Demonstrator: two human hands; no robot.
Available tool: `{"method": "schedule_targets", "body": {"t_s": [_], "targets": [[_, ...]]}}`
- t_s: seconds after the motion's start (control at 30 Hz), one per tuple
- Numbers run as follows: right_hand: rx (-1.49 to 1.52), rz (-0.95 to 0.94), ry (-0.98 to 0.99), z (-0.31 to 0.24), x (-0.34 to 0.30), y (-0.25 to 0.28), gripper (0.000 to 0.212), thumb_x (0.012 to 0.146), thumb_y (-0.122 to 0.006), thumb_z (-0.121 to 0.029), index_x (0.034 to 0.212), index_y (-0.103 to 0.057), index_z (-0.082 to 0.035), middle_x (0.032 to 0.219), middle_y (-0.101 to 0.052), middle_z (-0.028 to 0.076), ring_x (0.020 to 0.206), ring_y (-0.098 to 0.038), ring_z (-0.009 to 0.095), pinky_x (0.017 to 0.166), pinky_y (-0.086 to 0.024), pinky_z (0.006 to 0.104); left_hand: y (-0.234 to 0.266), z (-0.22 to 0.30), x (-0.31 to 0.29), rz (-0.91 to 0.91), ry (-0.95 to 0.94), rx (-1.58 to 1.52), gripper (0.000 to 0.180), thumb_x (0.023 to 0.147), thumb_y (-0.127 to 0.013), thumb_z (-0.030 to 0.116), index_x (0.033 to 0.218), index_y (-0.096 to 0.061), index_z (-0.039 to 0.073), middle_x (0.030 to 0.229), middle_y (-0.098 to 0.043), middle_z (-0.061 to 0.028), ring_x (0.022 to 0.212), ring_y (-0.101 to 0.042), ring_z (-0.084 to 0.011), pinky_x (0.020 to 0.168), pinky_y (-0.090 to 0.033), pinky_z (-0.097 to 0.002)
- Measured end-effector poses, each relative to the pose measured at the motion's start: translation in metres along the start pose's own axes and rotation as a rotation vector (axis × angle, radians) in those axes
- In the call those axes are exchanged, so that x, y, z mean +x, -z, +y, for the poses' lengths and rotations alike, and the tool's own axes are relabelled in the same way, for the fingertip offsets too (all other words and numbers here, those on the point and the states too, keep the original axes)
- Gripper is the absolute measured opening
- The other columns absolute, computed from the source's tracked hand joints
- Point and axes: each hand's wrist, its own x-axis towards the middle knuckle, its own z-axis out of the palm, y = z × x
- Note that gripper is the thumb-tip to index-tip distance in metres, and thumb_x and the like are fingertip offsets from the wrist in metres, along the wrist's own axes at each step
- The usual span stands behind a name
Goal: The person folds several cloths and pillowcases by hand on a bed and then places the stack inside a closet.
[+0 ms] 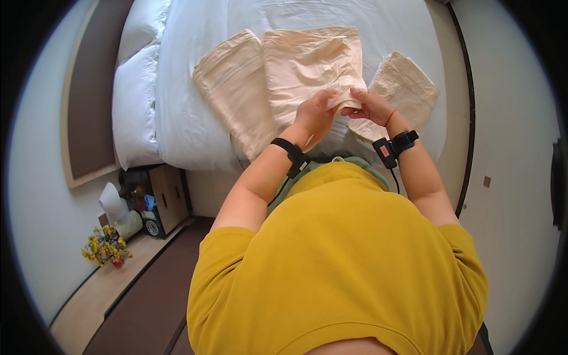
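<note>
Three cream-coloured folded cloth pieces lie side by side on the white bed. The middle cloth (305, 62), roughly square and wrinkled, has its near right corner lifted. My left hand (315, 114) pinches that corner from the left, and my right hand (374, 107) grips it from the right with the thumb on top. A long folded cloth (239, 89) with a stitched seam slants away on the left. On the right, close to my right hand, rests a smaller folded cloth (408, 86). What kind of item these cloths are, I cannot tell.
The white bed (201, 21) spreads ahead, with white pillows (137, 97) at its left end. A dark bedside cabinet (168, 198), yellow flowers (106, 244) and a wooden ledge (97, 302) stand at lower left. A white wall (512, 136) rises to the right.
</note>
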Motion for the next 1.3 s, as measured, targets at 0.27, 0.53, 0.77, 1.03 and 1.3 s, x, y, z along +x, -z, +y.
{"method": "schedule_targets", "body": {"t_s": [0.27,0.53,0.77,1.03,1.3], "targets": [[0.186,-0.216,0.408,-0.062,0.02,-0.012,0.041,0.095,-0.056,-0.031,0.124,-0.054,-0.001,0.12,-0.059,0.007,0.112,-0.056,0.018,0.102,-0.043,0.0405,0.04,-0.155,-0.073,0.102,0.544,0.485,0.031,0.082,-0.064,0.027,0.11,-0.058,0.014,0.099,-0.059,-0.0127,0.093,-0.059,-0.0321,0.075,-0.05,-0.0427],[0.157,-0.318,0.727,-0.123,-0.012,-0.022,0.039,0.097,-0.053,-0.029,0.123,-0.054,0.001,0.119,-0.059,0.009,0.115,-0.054,0.021,0.101,-0.044,0.0426,0.181,-0.112,-0.037,0.492,0.55,-1.306,0.025,0.09,-0.058,0.032,0.103,-0.059,0.01,0.084,-0.061,-0.0013,0.069,-0.059,-0.0126,0.055,-0.049,-0.0218],[0.124,-0.332,0.836,-0.132,-0.048,0.003,0.032,0.099,-0.049,-0.023,0.123,-0.055,-0.002,0.116,-0.06,0.007,0.112,-0.055,0.02,0.097,-0.044,0.0415,0.269,0.001,-0.043,0.847,0.26,-0.672,0.016,0.091,-0.052,0.021,0.091,-0.055,0.005,0.075,-0.06,-0.0046,0.055,-0.055,-0.0106,0.049,-0.047,-0.0216],[0.155,-0.304,0.88,-0.141,-0.053,-0.033,0.041,0.098,-0.051,-0.035,0.12,-0.057,0.0,0.117,-0.06,0.007,0.109,-0.056,0.019,0.097,-0.044,0.0367,0.3,0.019,-0.032,0.766,0.013,-0.741,0.034,0.094,-0.04,0.03,0.097,-0.062,0.003,0.088,-0.065,-0.0097,0.074,-0.064,-0.0179,0.059,-0.051,-0.0269],[-0.181,0.427,1.013,-0.176,0.046,-0.005,0.036,0.098,-0.053,-0.032,0.116,-0.062,-0.003,0.104,-0.062,-0.003,0.098,-0.055,0.007,0.088,-0.043,0.0226,0.316,-0.033,0.115,0.548,0.115,-0.998,0.036,0.093,-0.035,0.015,0.118,-0.052,-0.005,0.115,-0.058,-0.0181,0.108,-0.058,-0.0297,0.098,-0.046,-0.0435]]}}
